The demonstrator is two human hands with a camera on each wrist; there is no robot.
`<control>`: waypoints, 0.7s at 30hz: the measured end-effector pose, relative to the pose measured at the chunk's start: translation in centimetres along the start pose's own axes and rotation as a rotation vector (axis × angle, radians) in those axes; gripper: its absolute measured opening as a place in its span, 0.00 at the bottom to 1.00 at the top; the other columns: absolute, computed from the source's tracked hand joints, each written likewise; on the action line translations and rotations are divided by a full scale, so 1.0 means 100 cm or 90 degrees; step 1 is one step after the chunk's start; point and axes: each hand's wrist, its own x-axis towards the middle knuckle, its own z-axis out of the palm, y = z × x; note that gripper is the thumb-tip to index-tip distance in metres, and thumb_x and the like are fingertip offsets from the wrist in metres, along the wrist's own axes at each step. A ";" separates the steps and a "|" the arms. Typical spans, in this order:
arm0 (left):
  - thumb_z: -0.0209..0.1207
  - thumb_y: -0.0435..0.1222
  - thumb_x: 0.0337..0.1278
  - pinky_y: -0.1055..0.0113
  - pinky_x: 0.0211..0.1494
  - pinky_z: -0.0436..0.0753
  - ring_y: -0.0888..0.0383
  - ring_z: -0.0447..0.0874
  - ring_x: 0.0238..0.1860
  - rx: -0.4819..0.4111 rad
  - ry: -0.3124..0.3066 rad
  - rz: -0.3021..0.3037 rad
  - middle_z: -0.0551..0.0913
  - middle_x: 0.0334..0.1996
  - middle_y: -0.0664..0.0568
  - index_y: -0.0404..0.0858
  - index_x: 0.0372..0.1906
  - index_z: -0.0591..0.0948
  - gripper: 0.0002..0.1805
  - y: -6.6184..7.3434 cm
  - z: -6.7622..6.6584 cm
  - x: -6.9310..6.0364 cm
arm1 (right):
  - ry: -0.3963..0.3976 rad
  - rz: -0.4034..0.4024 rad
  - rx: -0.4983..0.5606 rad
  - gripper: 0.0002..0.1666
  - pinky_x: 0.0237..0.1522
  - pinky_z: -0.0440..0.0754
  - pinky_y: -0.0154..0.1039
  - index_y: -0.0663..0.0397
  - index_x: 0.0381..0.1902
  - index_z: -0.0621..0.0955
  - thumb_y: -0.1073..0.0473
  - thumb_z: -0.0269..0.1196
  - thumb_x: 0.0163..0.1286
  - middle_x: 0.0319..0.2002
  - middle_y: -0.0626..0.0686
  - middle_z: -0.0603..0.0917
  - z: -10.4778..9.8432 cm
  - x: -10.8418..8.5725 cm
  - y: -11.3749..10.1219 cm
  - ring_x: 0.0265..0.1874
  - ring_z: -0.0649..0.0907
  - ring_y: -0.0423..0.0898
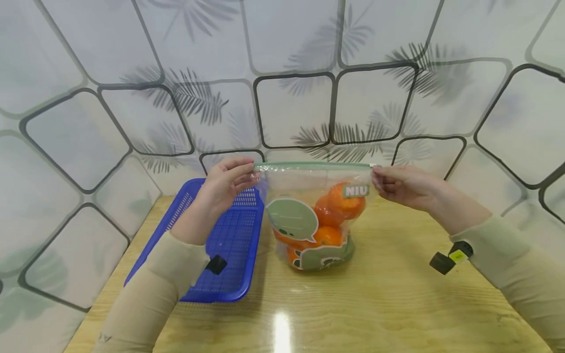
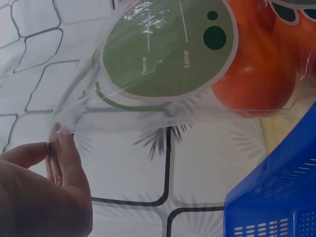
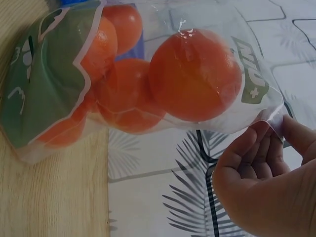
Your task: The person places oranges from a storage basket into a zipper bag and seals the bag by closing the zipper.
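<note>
A clear zip-top bag (image 1: 293,218) with green printed patches and a green zip strip (image 1: 313,165) hangs upright between the two hands. Several oranges (image 1: 346,202) lie inside it, piled toward the right side. My left hand (image 1: 227,185) pinches the bag's upper left corner between thumb and fingers; the left wrist view shows that hand (image 2: 54,185) at the film's edge. At the upper right corner, my right hand (image 1: 403,185) pinches the bag beside a small white piece on the strip. In the right wrist view, that hand's (image 3: 266,173) other fingers curl inward. Whether the bag's bottom touches the table I cannot tell.
A blue plastic basket (image 1: 253,264) with slotted walls stands on the wooden table (image 1: 379,294), left of the bag and partly behind the left arm. Close behind the table is a wall covering (image 1: 293,110) with dark outlines and leaf prints.
</note>
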 end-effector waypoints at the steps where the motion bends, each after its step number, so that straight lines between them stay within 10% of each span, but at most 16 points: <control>1: 0.54 0.25 0.76 0.74 0.41 0.89 0.65 0.89 0.29 0.002 0.000 -0.001 0.89 0.27 0.58 0.46 0.32 0.87 0.19 0.000 -0.001 -0.001 | 0.000 0.001 0.007 0.19 0.42 0.85 0.33 0.51 0.35 0.89 0.58 0.55 0.84 0.33 0.47 0.88 0.001 0.000 0.000 0.34 0.85 0.40; 9: 0.53 0.31 0.79 0.72 0.44 0.90 0.65 0.85 0.30 0.060 -0.019 -0.008 0.84 0.30 0.59 0.45 0.37 0.85 0.13 0.000 -0.006 0.000 | -0.014 -0.009 -0.009 0.19 0.41 0.82 0.33 0.51 0.34 0.87 0.58 0.54 0.85 0.32 0.47 0.86 0.007 0.003 -0.001 0.33 0.81 0.40; 16: 0.58 0.42 0.79 0.65 0.58 0.87 0.61 0.85 0.44 0.361 0.011 0.058 0.84 0.51 0.51 0.33 0.61 0.80 0.19 0.010 0.002 0.004 | -0.017 -0.013 -0.032 0.20 0.39 0.80 0.33 0.50 0.34 0.87 0.57 0.53 0.85 0.30 0.46 0.85 0.009 0.004 0.001 0.30 0.78 0.40; 21: 0.58 0.42 0.79 0.52 0.64 0.82 0.50 0.86 0.53 0.556 0.016 0.181 0.88 0.53 0.39 0.35 0.56 0.85 0.16 0.016 0.018 0.004 | -0.026 -0.019 -0.037 0.21 0.37 0.79 0.32 0.51 0.33 0.87 0.57 0.53 0.86 0.28 0.46 0.85 0.010 0.005 0.003 0.29 0.77 0.39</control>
